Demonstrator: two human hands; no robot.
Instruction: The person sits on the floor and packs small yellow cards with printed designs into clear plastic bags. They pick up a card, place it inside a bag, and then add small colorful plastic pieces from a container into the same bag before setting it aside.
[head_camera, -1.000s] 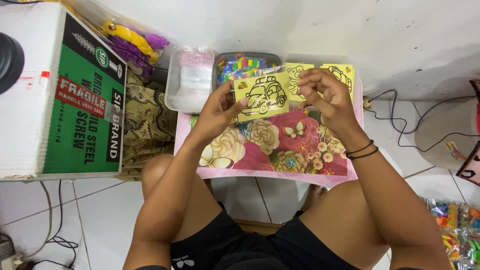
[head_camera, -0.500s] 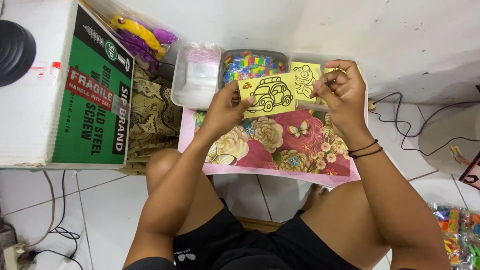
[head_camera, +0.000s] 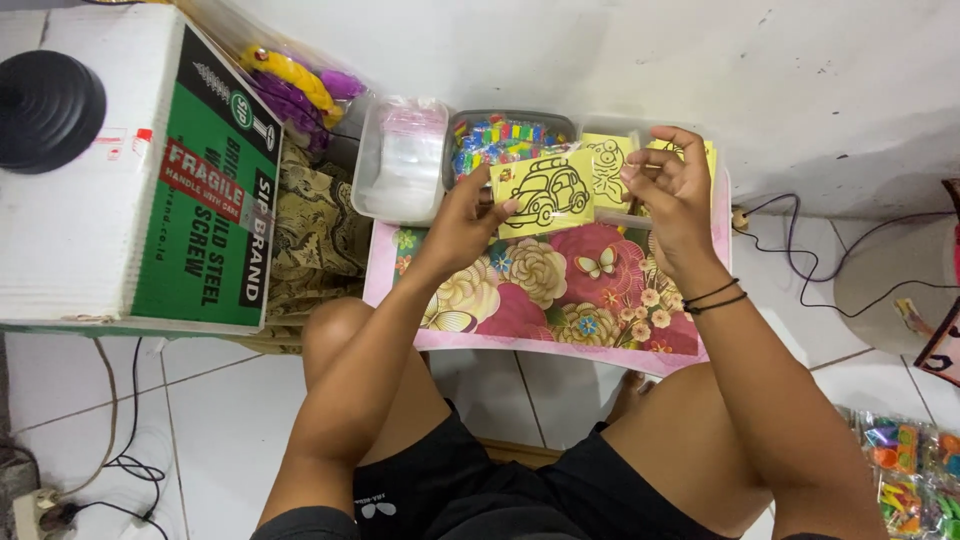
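The left hand (head_camera: 462, 215) pinches a yellow card (head_camera: 542, 192) with a black car outline, its grip pressed on the card's lower left corner. The card is held up off the table (head_camera: 560, 290), over its far edge, at about 12 o'clock from the person's lap. The right hand (head_camera: 672, 185) sits just at 3 o'clock of the card, fingers curled together near the card's right edge; whether they pinch the card itself or something thin beside it, I cannot tell. Two dark bands (head_camera: 716, 297) circle the right wrist.

The table is small, with a pink rim and a printed top of big flowers and butterflies. It stands over the person's bare knees; the person sits on a white tiled floor (head_camera: 200, 420) in black shorts (head_camera: 450, 490).

Behind the card, at 12 o'clock, more yellow cards (head_camera: 606, 160) with black outlines lie in a clear tray. At 11 o'clock of the card is a grey tray (head_camera: 505, 135) full of small many-coloured packets, and further, at 10 o'clock, a clear tub (head_camera: 400, 165) holding clear bags.

At 9 o'clock of the table stands a white and green carton (head_camera: 150, 190) with a black round thing (head_camera: 48, 110) on top. Between carton and table lies patterned brown cloth (head_camera: 315, 235). A bag of yellow and purple toys (head_camera: 295, 85) rests at 11 o'clock. A black cable (head_camera: 800, 250) runs across the floor at 3 o'clock, and coloured packets (head_camera: 905, 470) lie at 4 o'clock.
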